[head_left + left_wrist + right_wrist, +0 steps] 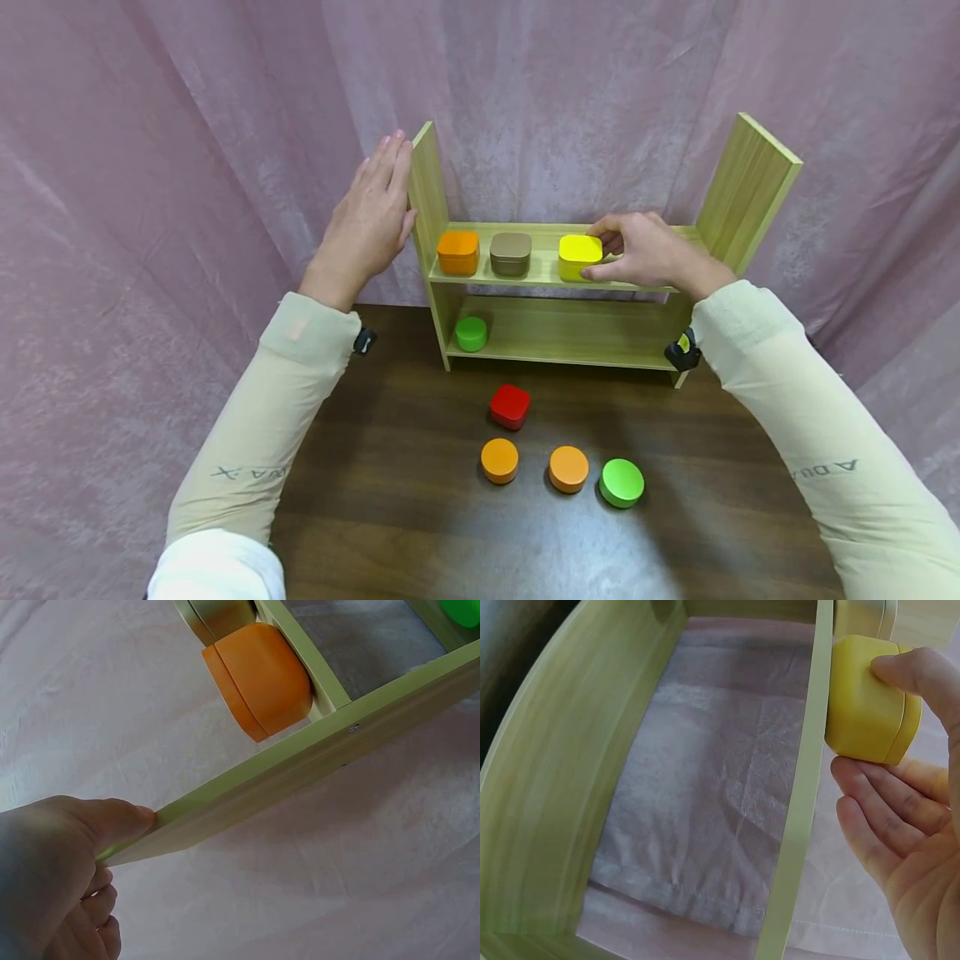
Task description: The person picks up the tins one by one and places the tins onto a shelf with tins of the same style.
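Observation:
My right hand [647, 250] holds a yellow rounded-square box [579, 257] at its right side, on the upper board of a wooden shelf [555, 329]. In the right wrist view the thumb lies on the yellow box [866, 701], with the fingers [907, 810] behind and beside it. With its fingers mostly straight in the head view, my left hand [369, 212] rests against the shelf's left side panel [429, 187]. The left wrist view has that thumb touching the panel's edge [225, 784]. An orange box [458, 252] and a brown box [511, 254] stand left of the yellow one.
One green round box [472, 333] is on the lower board at left. On the dark table [420, 533] before the shelf lie a red box [511, 407], two orange round boxes [499, 461] and another green round box [621, 482]. A pink curtain [570, 108] hangs behind.

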Action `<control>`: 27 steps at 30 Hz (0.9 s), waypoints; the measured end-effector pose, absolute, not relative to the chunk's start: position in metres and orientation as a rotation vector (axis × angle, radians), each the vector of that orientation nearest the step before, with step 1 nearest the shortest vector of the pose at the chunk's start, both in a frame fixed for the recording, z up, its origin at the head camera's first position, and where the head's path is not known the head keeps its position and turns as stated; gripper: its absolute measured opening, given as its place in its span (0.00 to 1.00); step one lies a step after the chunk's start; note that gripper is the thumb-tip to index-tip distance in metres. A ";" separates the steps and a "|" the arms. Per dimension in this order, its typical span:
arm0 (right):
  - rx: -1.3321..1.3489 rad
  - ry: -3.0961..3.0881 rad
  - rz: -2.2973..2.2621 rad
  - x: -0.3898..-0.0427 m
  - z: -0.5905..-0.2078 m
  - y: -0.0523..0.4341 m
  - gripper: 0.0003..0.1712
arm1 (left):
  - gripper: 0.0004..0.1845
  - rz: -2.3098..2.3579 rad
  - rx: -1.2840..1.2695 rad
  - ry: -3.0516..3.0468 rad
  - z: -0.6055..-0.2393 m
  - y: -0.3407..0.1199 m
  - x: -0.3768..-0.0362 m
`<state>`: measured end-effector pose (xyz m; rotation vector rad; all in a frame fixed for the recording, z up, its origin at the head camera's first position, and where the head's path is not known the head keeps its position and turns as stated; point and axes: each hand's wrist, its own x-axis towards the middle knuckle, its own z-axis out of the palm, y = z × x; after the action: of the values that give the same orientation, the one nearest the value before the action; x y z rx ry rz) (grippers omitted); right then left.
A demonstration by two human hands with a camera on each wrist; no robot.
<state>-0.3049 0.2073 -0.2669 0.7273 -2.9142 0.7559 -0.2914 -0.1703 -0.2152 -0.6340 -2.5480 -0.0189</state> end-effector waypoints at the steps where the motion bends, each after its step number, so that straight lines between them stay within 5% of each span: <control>1: 0.726 -2.917 0.757 -0.305 -0.267 0.207 0.34 | 0.43 -0.020 -0.634 -2.551 -0.215 -0.170 -0.291; 14: 0.730 -2.951 0.663 -0.301 -0.263 0.210 0.46 | 0.44 -0.041 -0.631 -2.570 -0.215 -0.171 -0.294; 27: 0.827 -2.832 0.531 -0.260 -0.254 0.220 0.39 | 0.43 -0.047 -0.634 -2.556 -0.216 -0.169 -0.297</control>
<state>-0.2597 0.2202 -0.2542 0.8274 -2.8324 0.5315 -0.2969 -0.1688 -0.2162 -0.6344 -2.5556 -0.0469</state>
